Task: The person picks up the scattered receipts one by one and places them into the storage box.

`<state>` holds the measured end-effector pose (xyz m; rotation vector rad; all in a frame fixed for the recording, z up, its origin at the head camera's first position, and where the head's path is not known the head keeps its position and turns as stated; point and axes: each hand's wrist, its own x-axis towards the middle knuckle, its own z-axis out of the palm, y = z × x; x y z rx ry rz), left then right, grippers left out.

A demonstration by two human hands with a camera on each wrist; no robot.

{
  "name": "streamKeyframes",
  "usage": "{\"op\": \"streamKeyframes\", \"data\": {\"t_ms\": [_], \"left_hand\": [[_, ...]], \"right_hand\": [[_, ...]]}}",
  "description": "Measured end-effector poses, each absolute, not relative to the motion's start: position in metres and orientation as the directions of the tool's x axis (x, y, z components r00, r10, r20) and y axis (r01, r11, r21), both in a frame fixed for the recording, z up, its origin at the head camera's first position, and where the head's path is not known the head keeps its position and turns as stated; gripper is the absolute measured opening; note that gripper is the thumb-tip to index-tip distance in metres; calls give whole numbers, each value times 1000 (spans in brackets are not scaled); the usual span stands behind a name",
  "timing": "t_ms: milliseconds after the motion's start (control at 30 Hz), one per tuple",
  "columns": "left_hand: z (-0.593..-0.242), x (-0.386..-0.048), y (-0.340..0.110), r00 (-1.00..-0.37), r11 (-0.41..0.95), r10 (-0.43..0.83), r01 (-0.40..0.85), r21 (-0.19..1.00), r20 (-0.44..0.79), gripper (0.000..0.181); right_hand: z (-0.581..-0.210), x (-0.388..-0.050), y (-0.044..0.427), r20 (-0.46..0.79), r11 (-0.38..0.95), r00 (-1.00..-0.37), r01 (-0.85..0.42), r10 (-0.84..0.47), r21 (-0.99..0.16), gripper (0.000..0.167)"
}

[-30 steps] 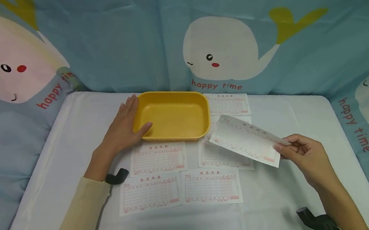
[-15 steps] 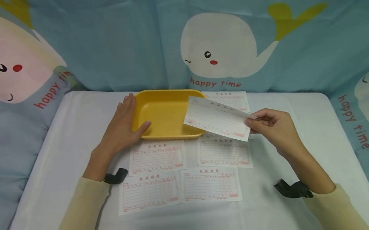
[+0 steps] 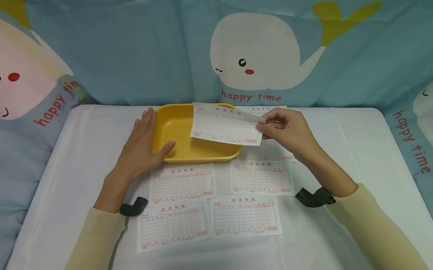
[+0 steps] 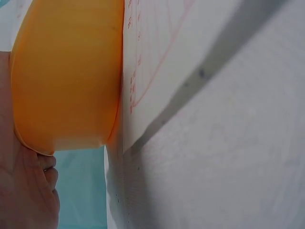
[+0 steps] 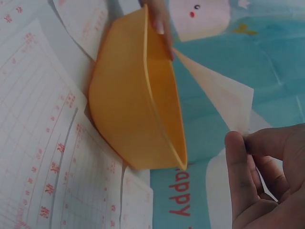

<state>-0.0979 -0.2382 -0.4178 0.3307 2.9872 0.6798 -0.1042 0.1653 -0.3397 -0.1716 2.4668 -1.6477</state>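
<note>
A printed white slip (image 3: 225, 123) is pinched at its right end by the right hand (image 3: 290, 131) and hangs over the yellow tray (image 3: 172, 132). In the right wrist view, thumb and fingers of the right hand (image 5: 267, 167) hold the slip (image 5: 228, 98) above the tray's open side (image 5: 121, 90). The left hand (image 3: 137, 147) lies with straight fingers along the tray's left rim, its thumb over the front left corner. From the left wrist, the left hand (image 4: 28, 186) touches the tray's wall (image 4: 66, 76).
Several printed slips lie on the white table (image 3: 324, 245): two in the front row (image 3: 172, 225), others in the middle (image 3: 182, 183) and at the tray's right (image 3: 272, 110). A blue curtain (image 3: 137, 52) with whale prints stands behind the table.
The right hand has carried its slip left and away from the body, from over the slips at the right to above the tray. The left hand has stayed at the tray's left side.
</note>
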Motion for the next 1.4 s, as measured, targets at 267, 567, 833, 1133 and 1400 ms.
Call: {"op": "streamKeyframes", "data": {"t_ms": [267, 567, 833, 1133, 1400], "left_hand": [[-419, -98, -237, -974, 879, 225, 209, 428, 12, 103], [-418, -103, -237, -971, 887, 237, 220, 407, 10, 101], [-418, -105, -237, -971, 884, 241, 223, 411, 10, 101], [-419, -105, -236, -972, 881, 234, 211, 423, -1, 100], [-419, -105, -237, -970, 872, 243, 222, 436, 8, 99]], "right_hand": [[-339, -123, 141, -140, 434, -963, 27, -230, -901, 25], [-339, -143, 111, -137, 458, -946, -14, -295, -889, 22], [-339, -150, 92, -104, 448, -941, -55, -323, -892, 15], [-338, -154, 74, -16, 598, -924, -235, -383, -767, 13], [-336, -151, 66, 56, 675, -905, -355, -422, -647, 8]]}}
